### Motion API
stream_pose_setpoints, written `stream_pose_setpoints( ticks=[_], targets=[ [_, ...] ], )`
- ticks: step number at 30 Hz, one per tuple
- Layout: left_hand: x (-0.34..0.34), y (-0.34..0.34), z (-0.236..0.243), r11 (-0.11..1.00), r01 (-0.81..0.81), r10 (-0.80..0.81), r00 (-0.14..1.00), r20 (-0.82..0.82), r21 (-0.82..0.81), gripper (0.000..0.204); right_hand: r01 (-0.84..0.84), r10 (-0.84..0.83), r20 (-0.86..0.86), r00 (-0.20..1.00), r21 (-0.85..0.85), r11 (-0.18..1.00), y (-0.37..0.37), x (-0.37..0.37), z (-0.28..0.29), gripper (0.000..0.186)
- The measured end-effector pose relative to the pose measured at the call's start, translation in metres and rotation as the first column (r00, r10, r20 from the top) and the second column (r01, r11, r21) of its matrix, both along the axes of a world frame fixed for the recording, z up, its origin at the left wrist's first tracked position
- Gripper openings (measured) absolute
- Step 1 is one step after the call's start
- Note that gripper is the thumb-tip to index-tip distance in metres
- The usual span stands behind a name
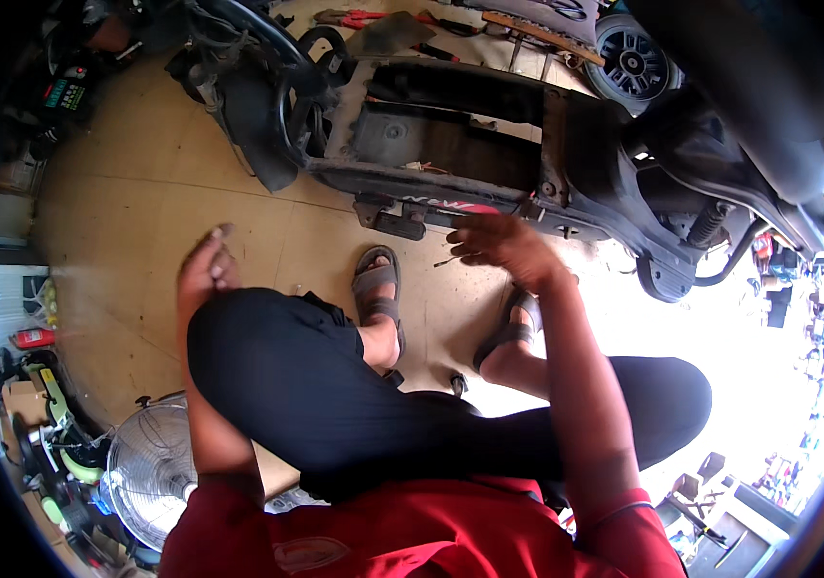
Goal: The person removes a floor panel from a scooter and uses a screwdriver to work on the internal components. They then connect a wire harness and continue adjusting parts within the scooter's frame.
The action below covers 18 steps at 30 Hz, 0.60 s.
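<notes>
A dark two-wheeler frame [585, 144] stretches across the floor in front of me, its boxy middle opening [431, 144] uncovered. My right hand [510, 249] hovers by the near lower side of the frame, just past a red-marked panel [475, 207]. Its fingers are bent together and point left. A thin dark piece [445, 261] sticks out beneath them; its kind is too small to make out. Beside my left knee, my left hand [208, 265] is raised with loosely bent fingers, partly apart, and nothing visible in them. A footrest block [400, 225] hangs below the frame, between the hands.
My sandalled feet [376, 289] stand on the tan floor under the frame. At lower left there is a round wire-guarded fan [152, 467] next to clutter. Red-handled tools [354, 17] and a loose wheel [632, 60] lie beyond the frame. Bright glare covers the right side.
</notes>
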<state>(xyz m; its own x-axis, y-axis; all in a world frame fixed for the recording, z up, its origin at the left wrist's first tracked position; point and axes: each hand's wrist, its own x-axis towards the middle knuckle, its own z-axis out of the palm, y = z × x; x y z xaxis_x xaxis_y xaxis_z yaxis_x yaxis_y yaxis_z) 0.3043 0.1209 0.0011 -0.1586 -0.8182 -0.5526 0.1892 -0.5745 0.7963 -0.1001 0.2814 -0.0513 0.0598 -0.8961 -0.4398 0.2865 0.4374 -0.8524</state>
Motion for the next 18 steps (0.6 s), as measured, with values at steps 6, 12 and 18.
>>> stream_pose_setpoints(
  ticks=[6, 12, 18],
  targets=[
    [-0.003, 0.016, 0.106, 0.961, -0.059, -0.015, 0.965, -0.262, -0.271, 0.023, -0.007, -0.045, -0.472, 0.881, -0.108, 0.994, 0.026, 0.030, -0.153, 0.053],
    [-0.064, 0.043, 0.163, 0.949, 0.070, -0.175, 0.927, -0.330, -0.309, 0.021, 0.797, -0.798, -0.080, 0.597, 0.175, 0.578, 0.014, 0.031, -0.183, 0.034],
    [-0.095, 0.004, 0.169, 0.903, 0.248, -0.385, 0.831, -0.401, -0.352, 0.019, 0.801, -0.827, 0.063, 0.559, 0.217, 0.558, 0.009, 0.037, -0.180, 0.018]
  ],
)
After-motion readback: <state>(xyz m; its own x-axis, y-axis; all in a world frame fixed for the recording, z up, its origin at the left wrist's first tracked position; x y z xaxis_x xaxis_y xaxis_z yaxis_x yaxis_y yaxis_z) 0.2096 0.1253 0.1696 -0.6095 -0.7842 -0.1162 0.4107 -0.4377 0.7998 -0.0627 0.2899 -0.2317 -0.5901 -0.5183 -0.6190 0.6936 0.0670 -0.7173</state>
